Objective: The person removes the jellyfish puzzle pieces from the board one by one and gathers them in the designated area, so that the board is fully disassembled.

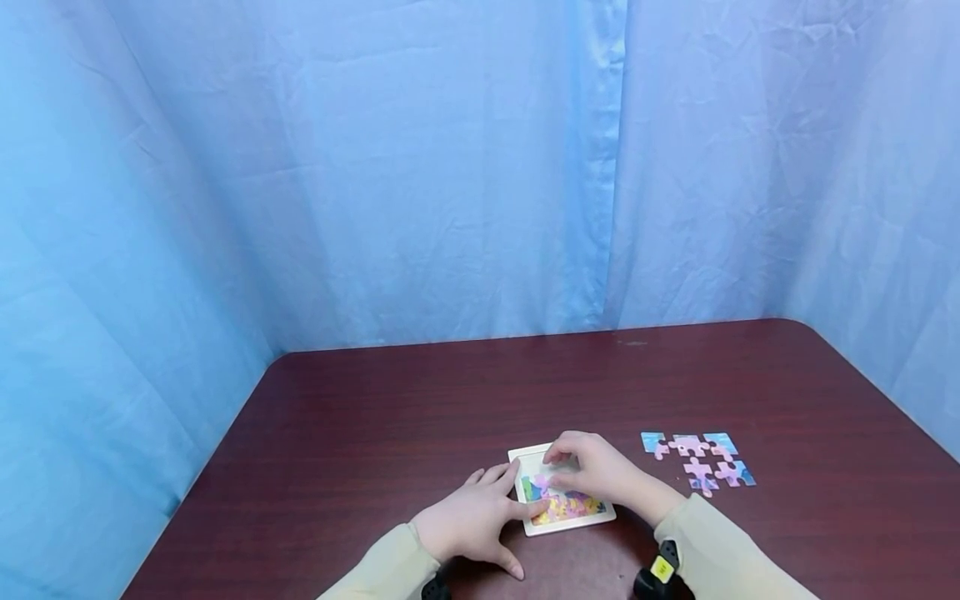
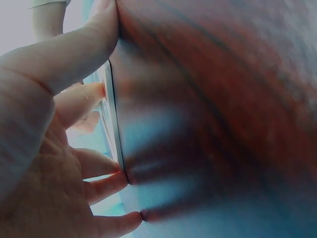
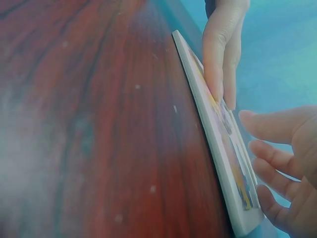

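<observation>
Your left grip [image 1: 480,512] is spread, fingers touching the puzzle tray [image 1: 572,525] on the tabletop [image 1: 375,417]. Your right grip [image 1: 598,468], half-open and visibly empty, is over it; puzzle pieces [image 1: 699,470] lie to the right.

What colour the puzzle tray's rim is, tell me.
The puzzle tray has an off-white rim, clearest in the head view.
</observation>
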Motion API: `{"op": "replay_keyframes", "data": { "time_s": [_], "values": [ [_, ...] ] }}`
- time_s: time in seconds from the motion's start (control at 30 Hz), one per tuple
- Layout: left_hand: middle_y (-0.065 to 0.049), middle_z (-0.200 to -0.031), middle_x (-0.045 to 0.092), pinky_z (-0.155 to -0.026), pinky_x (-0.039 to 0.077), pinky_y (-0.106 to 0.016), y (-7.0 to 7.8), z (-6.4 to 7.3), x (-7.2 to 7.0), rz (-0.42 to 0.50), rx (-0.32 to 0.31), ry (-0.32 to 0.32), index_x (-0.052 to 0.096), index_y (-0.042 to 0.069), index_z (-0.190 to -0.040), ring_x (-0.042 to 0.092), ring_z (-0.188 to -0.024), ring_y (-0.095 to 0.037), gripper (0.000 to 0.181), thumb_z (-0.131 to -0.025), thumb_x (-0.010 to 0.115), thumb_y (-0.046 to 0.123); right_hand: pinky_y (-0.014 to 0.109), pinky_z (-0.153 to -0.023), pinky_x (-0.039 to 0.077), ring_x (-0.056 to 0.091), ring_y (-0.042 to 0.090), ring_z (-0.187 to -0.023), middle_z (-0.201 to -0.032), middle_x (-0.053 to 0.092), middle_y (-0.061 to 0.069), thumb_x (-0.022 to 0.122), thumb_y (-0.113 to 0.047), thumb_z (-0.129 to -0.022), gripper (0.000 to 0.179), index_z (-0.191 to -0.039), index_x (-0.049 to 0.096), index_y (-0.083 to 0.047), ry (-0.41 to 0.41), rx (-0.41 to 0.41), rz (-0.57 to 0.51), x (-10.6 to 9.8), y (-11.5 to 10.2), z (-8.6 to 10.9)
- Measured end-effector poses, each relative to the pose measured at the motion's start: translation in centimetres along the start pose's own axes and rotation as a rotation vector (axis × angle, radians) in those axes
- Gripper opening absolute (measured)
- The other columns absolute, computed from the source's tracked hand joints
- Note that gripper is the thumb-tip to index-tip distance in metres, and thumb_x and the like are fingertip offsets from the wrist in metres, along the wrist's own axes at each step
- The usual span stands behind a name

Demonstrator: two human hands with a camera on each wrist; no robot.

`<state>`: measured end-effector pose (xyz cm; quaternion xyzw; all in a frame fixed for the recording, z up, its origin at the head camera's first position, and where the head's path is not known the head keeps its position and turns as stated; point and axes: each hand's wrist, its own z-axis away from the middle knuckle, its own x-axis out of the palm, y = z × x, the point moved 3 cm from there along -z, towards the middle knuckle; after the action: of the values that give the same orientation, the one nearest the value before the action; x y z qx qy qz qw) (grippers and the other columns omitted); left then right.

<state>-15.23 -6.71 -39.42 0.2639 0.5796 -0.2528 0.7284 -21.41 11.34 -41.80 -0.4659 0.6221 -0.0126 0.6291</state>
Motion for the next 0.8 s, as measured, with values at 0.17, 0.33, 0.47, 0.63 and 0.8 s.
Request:
{"op": "replay_keyframes", "data": {
  "time_s": [0.17, 0.33, 0.47, 0.63, 0.8],
  "values": [
    [-0.017, -0.149, 0.035, -0.102, 0.038, -0.050, -0.03, -0.08, 0.16, -0.009, 0.007, 0.009, 0.049, 0.040, -0.136, 0.035, -0.137, -0.028, 0.080, -0.064, 0.077, 0.057, 0.026, -0.073, 0.047, 0.053, 0.004, -0.077, -0.084, 0.062, -0.009, 0.076, -0.017, -0.077, 0.013, -0.089, 0.070, -0.015, -0.037, -0.011, -0.001, 0.16, -0.37, -0.34],
    [-0.016, -0.149, 0.036, -0.102, 0.038, -0.048, -0.11, -0.08, 0.19, -0.019, 0.013, 0.012, 0.048, 0.040, -0.137, 0.034, -0.137, -0.028, 0.079, -0.065, 0.076, 0.058, 0.027, -0.072, 0.045, 0.051, 0.004, -0.076, -0.081, 0.060, -0.010, 0.078, -0.020, -0.075, 0.014, -0.085, 0.070, -0.015, -0.064, 0.001, 0.019, 0.39, -0.60, -0.60],
    [-0.017, -0.149, 0.035, -0.102, 0.038, -0.048, -0.16, -0.03, 0.16, -0.030, 0.026, 0.005, 0.046, 0.040, -0.139, 0.033, -0.138, -0.029, 0.078, -0.068, 0.075, 0.058, 0.025, -0.070, 0.043, 0.048, 0.003, -0.074, -0.080, 0.058, -0.010, 0.080, -0.020, -0.072, 0.016, -0.083, 0.070, -0.016, -0.071, 0.024, 0.019, 0.70, -0.51, -0.72],
    [-0.018, -0.150, 0.033, -0.103, 0.038, -0.048, -0.26, 0.17, 0.11, -0.023, 0.055, -0.009, 0.045, 0.040, -0.139, 0.031, -0.140, -0.030, 0.072, -0.074, 0.071, 0.056, 0.024, -0.068, 0.040, 0.046, 0.004, -0.073, -0.078, 0.056, -0.011, 0.081, -0.019, -0.069, 0.018, -0.081, 0.069, -0.018, -0.057, 0.043, 0.028, 0.93, -0.62, -0.68],
    [-0.018, -0.150, 0.034, -0.105, 0.036, -0.046, -0.66, 0.45, 0.01, -0.012, 0.089, 0.008, 0.047, 0.040, -0.138, 0.033, -0.139, -0.029, 0.064, -0.079, 0.070, 0.052, 0.026, -0.070, 0.038, 0.045, 0.006, -0.076, -0.077, 0.057, -0.011, 0.081, -0.018, -0.068, 0.018, -0.080, 0.068, -0.020, -0.035, 0.054, 0.044, 1.02, -0.77, -0.56]
  ]
}}
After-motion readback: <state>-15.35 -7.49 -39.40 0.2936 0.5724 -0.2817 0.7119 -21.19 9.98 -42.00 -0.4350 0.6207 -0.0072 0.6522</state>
